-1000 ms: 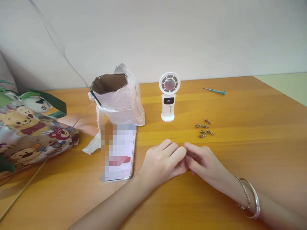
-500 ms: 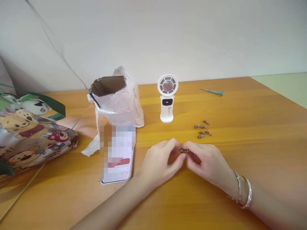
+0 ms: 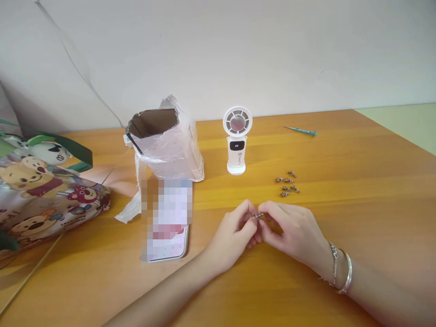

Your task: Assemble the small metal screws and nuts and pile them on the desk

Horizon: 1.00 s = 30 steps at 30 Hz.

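Between my two hands is a small metal bolt (image 3: 259, 216), partly covered by the fingertips. My left hand (image 3: 233, 234) pinches its left end with thumb and index finger. My right hand (image 3: 295, 227), with a chain bracelet and a bangle at the wrist, has its fingertips closed at the other end. Several similar small metal bolts (image 3: 285, 194) lie loose on the wooden table (image 3: 272, 290), just beyond my right hand. Their exact kind is too small to make out.
A white handheld fan (image 3: 236, 154) stands upright ahead. Farther right lies a thin screwdriver (image 3: 301, 131) with a teal handle. To the left are an open, plastic-wrapped box (image 3: 170, 154), a phone (image 3: 170, 252) lying flat, and a cartoon-print bag (image 3: 51, 190).
The bolt has turned between my fingertips and tilts up to the right. My left hand has shifted slightly right, and its lower fingers show beneath. The loose bolts stay put.
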Motion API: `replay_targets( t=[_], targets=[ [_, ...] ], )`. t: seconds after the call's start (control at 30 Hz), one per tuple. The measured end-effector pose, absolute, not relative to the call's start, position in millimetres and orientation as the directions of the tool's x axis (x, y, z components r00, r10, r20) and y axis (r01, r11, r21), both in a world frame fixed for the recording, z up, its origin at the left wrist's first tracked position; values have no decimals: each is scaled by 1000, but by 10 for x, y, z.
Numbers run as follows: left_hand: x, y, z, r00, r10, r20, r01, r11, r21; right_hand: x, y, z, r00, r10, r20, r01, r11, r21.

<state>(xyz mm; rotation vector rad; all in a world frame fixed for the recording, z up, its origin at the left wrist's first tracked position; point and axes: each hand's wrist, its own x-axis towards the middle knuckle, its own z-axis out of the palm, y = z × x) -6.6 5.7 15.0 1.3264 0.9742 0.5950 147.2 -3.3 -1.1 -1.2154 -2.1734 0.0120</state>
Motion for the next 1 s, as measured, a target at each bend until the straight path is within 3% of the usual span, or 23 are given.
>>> replay_targets(
  t=[0.2, 0.6, 1.0],
  targets=[
    [-74, 49, 124, 517, 815, -262, 142, 220, 965, 1507, -12, -1, -423, 736, 529, 751, 611, -249],
    [-51, -2, 91, 511, 846, -151, 340, -38, 940, 1470, -17, 40, -433, 716, 547, 813, 572, -105],
    [-19, -29, 54, 447, 878, -173, 333, 16, 943, 1429, -38, 3, -448, 716, 536, 830, 555, -49]
  ],
)
